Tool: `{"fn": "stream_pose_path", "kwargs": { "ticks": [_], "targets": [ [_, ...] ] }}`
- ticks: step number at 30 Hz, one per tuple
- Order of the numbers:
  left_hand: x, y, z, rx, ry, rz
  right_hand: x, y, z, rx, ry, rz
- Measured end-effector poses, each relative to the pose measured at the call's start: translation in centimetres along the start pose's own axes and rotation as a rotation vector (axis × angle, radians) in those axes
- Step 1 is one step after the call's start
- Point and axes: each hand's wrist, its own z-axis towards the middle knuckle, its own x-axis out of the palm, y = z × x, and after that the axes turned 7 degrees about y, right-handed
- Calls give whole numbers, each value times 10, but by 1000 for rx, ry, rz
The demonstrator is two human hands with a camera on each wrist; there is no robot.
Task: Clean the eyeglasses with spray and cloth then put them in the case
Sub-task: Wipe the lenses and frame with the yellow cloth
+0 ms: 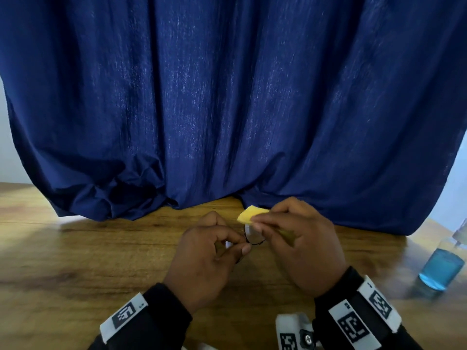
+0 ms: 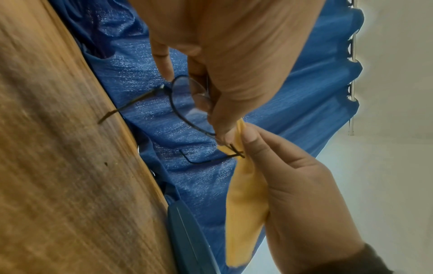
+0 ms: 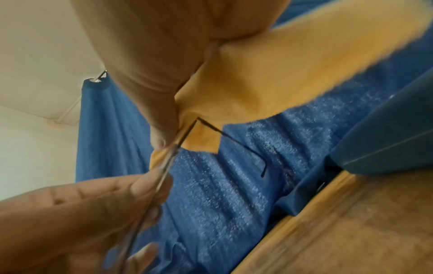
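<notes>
Both hands hold the thin black-framed eyeglasses (image 1: 253,239) above the wooden table (image 1: 101,261). My left hand (image 1: 237,245) pinches the frame at one lens (image 2: 187,92), with the temples (image 2: 131,103) unfolded. My right hand (image 1: 257,222) pinches the yellow cloth (image 1: 250,214) round the other lens. The cloth (image 2: 246,204) hangs down from those fingers (image 2: 248,135). In the right wrist view the cloth (image 3: 269,77) covers the lens under my thumb (image 3: 159,120), while the left hand's fingers (image 3: 140,185) grip the frame (image 3: 164,172). A dark teal case (image 2: 187,241) lies on the table by the curtain.
A clear spray bottle (image 1: 442,269) with blue liquid stands on the table at the right. A dark blue curtain (image 1: 227,109) hangs along the table's far edge, close behind the hands. The case (image 3: 386,139) lies right of the hands.
</notes>
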Motion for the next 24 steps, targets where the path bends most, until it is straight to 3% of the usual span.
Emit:
{"fn": "stream_pose_path", "kwargs": {
  "ticks": [2, 6, 10, 14, 18, 22, 24],
  "targets": [
    [0, 0, 0, 0, -4, -24, 5, 3, -2, -50, 66, 0],
    [-1, 0, 0, -15, 1, 9, 3, -2, 1, 38, -52, 33],
    [-2, -2, 0, -16, -11, -12, 3, 2, -2, -57, 84, 41],
    [-2, 0, 1, -24, -11, 15, 3, -4, 1, 7, -36, 45],
    [-3, 0, 2, -21, -13, 20, 6, 0, -2, -56, 70, 33],
    [-5, 0, 1, -30, -9, 28, 2, -4, 1, 20, -50, 14],
    [-5, -1, 1, -24, -12, 24, 3, 0, 1, -15, -15, 29]
  ]
}}
